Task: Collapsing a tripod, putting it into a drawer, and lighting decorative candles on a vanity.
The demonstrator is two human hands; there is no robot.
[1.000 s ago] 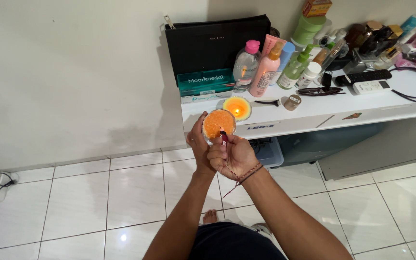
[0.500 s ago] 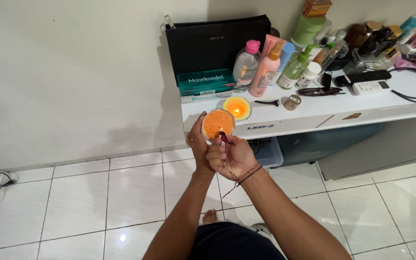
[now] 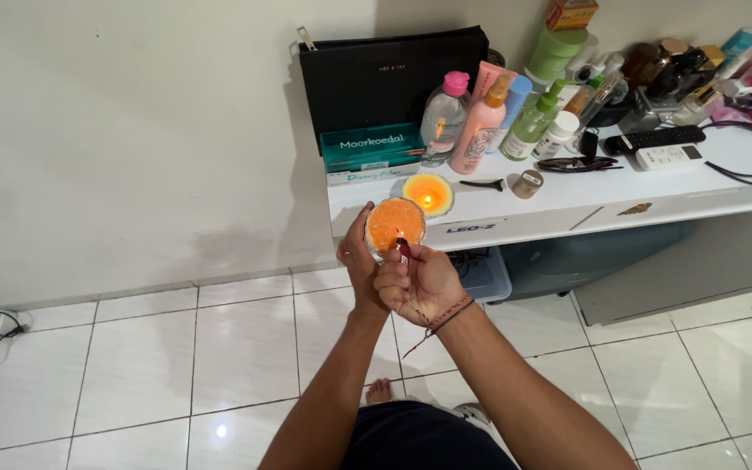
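Orange candle (image 3: 394, 224): round, in a clear cup, held above the tiled floor (image 3: 176, 365), just in front of the white tabletop (image 3: 585, 196) edge. Left hand (image 3: 357, 261): grip wrapped around the cup from below. Right hand (image 3: 419, 280): grip clenched on a dark red lighter (image 3: 403, 251), its tip at the candle's top, a small flame showing. Second candle (image 3: 427, 193): yellow, lit, on the tabletop near bottles (image 3: 480, 122) and a black pouch (image 3: 389, 83).
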